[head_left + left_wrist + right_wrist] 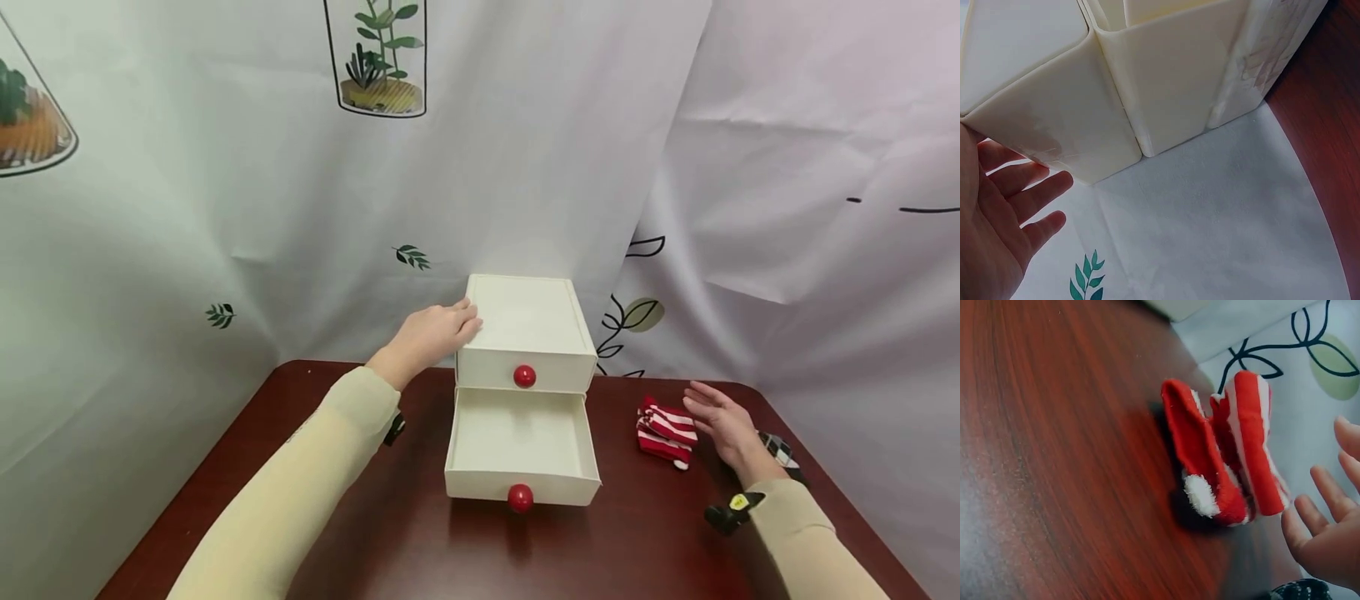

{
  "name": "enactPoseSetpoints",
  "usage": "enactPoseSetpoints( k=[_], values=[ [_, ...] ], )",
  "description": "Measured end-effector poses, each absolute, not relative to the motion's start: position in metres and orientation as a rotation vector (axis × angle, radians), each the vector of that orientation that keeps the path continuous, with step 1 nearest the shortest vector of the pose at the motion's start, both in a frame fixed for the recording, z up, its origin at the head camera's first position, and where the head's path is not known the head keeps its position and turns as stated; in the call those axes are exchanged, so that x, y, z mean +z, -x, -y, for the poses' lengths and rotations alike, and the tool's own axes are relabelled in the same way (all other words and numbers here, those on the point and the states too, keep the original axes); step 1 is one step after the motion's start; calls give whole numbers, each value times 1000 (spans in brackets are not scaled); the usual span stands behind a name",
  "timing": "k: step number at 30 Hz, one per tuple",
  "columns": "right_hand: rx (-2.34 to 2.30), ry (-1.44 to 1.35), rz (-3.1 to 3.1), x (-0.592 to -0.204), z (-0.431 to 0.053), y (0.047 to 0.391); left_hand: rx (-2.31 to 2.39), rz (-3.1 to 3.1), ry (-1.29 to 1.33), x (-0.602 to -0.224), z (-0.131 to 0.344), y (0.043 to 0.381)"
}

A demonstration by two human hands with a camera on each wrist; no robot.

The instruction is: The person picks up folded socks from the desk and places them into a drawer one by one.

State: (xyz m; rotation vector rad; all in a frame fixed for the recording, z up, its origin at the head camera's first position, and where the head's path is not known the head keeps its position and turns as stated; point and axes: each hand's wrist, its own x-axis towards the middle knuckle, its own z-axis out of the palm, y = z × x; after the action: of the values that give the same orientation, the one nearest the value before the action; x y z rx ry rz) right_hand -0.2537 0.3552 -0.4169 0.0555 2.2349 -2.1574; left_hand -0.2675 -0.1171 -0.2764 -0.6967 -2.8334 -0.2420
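Note:
A white two-drawer cabinet (528,312) stands at the table's back. Its upper drawer (483,371) with a red knob (525,376) is closed. Pulled out below, the lower drawer (517,487) shows a bare inside and its own red knob (521,498). My left hand (435,333) rests at the cabinet's upper left edge; the left wrist view shows its fingers (1041,194) loosely spread by the side wall. Beside a folded red-and-white striped cloth item (666,433) with a white pompom (1200,495), my right hand (727,429) hovers, fingers extended, holding nothing.
A dark checked cloth item (780,454) lies to the right, partly hidden behind my right hand and wrist. The dark red-brown table (405,542) is bordered by a pale printed curtain (300,208) behind and at the sides.

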Motion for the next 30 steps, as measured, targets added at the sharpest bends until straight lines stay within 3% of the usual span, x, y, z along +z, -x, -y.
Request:
enactPoseSetpoints(
  k=[22,30],
  values=[
    [-1553,-241,-2597,-440,-339,262,-265,2782,703,-277,117,267],
    [-1549,-249,-2644,-441,-336,262,-260,2790,696,-279,119,267]
  ],
)
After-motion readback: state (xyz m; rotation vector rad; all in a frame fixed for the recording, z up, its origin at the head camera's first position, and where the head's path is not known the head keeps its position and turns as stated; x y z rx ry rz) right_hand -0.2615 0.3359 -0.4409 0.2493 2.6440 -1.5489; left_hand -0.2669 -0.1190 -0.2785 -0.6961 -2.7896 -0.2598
